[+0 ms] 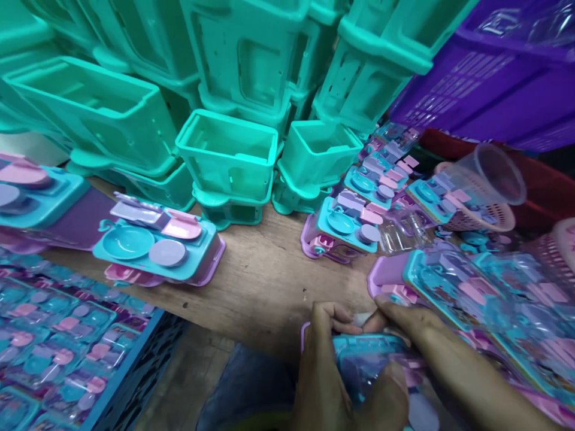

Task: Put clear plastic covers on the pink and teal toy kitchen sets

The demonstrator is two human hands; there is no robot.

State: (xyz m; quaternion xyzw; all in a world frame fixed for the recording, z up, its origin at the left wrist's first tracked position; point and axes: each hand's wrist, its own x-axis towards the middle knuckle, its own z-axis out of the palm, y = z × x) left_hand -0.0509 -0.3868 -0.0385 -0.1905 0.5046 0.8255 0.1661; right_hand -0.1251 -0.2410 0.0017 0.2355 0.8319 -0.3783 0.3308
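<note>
At the table's front edge my left hand (330, 374) is wrapped round a turquoise and purple toy kitchen set (372, 344), its thumb lying over the clear plastic cover on top. My right hand (415, 329) comes in from the right, fingers curled at the far end of the same set. Both hands' fingertips meet there, by a small whitish piece (363, 318) too indistinct to name. The hands hide much of the set, and the frame cuts off its near end. Close by on the right stand covered toy kitchen sets (471, 299).
Stacked green plastic bins (229, 170) line the back of the wooden table (265, 257). Uncovered sets (157, 245) stand left and right. A blue crate (130, 365) of covered sets is at lower left; a purple crate (489, 90) and clear cup (498, 173) are at right.
</note>
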